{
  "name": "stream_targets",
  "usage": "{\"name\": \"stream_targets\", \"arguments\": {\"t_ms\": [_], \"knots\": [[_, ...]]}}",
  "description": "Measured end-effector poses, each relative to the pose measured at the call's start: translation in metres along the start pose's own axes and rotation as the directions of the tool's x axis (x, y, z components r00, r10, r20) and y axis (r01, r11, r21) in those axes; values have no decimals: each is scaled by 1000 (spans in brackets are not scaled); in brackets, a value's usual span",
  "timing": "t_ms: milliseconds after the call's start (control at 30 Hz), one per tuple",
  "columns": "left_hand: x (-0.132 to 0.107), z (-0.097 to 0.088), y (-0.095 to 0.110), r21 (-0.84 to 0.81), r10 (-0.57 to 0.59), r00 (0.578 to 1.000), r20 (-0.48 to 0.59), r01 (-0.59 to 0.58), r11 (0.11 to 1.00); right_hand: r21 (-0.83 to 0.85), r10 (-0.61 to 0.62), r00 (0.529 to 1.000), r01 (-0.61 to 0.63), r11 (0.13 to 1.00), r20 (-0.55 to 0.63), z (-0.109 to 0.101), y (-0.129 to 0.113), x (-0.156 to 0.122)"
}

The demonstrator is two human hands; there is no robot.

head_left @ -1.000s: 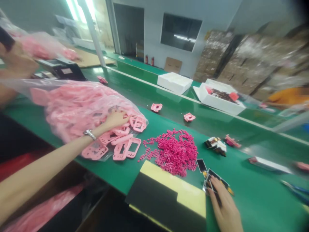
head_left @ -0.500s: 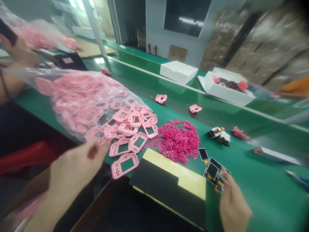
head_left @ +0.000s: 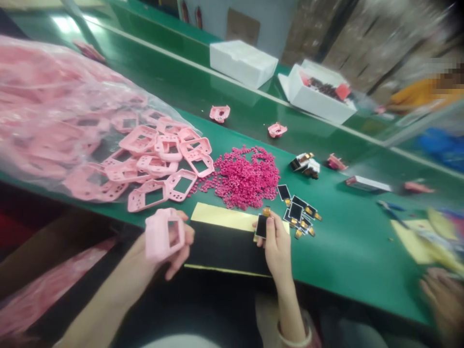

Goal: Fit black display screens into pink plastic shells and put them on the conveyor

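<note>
My left hand (head_left: 170, 251) is shut on a pink plastic handheld-console shell (head_left: 157, 235), raised just off the bench edge. My right hand (head_left: 277, 244) pinches a small black screen with a gold connector (head_left: 261, 225) above a black sheet with a yellow backing strip (head_left: 224, 239). Several more black screens (head_left: 299, 214) lie just to the right of that hand. A loose heap of tiny magenta rubber buttons (head_left: 246, 177) sits between both hands and the far belt. More pink shells (head_left: 155, 164) spill from a clear plastic bag (head_left: 61, 111) at the left.
Green bench belts (head_left: 348, 251) run across the view, with two pink parts (head_left: 219, 113) lying farther back. White foam boxes (head_left: 242, 63) stand beyond. A co-worker's blurred hand (head_left: 444, 302) is at the lower right, near yellow sheets (head_left: 413, 241).
My left hand has lifted a pink shell off the pile and turned it up. My right hand has taken one screen from the stack and moved left. The view has tilted down.
</note>
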State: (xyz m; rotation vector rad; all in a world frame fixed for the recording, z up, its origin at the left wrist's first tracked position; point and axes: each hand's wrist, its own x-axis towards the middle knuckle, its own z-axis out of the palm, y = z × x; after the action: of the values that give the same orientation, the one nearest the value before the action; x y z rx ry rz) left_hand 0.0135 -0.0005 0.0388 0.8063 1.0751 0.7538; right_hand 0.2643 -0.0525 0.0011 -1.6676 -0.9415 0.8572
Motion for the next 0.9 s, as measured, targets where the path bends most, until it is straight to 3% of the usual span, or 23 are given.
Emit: {"name": "stream_targets", "arguments": {"t_ms": [100,200,267,333,400,500,600,667,733,767,833,900], "knots": [[-3,34,-7,-367,-123,967,224,201,908,51,5,1000,-4,999,-25,0,3,-1],[-9,60,-1,-598,-298,859,416,506,622,135,-21,987,43,990,-157,4,5,-1],[-10,71,4,-679,-356,795,492,606,415,127,-36,969,68,990,-244,7,8,-1],[-11,77,5,-704,-378,763,525,638,312,131,-46,956,87,988,-289,9,10,-1],[-10,81,0,-689,-372,776,509,626,365,220,-52,959,116,969,-279,7,12,-3],[-7,81,-18,-611,-242,886,394,450,651,291,4,974,64,955,-227,1,9,-10],[-5,74,-36,-449,-67,966,250,177,876,111,60,970,-34,993,-237,-9,1,-22],[-6,65,-41,-229,-34,994,108,58,972,-33,-16,970,8,999,-242,-15,-8,-32],[-7,57,-42,15,-14,1000,15,14,1000,-161,-104,975,72,984,-197,-21,-20,-43],[-8,53,-40,96,-12,1000,18,10,995,-211,-133,979,99,973,-155,-22,-25,-49],[-9,50,-36,153,-7,998,59,-2,988,-265,-191,979,166,950,-73,-23,-36,-59],[-10,51,-32,133,-10,996,88,-2,991,-299,-312,950,289,909,-31,-21,-44,-67]]}}
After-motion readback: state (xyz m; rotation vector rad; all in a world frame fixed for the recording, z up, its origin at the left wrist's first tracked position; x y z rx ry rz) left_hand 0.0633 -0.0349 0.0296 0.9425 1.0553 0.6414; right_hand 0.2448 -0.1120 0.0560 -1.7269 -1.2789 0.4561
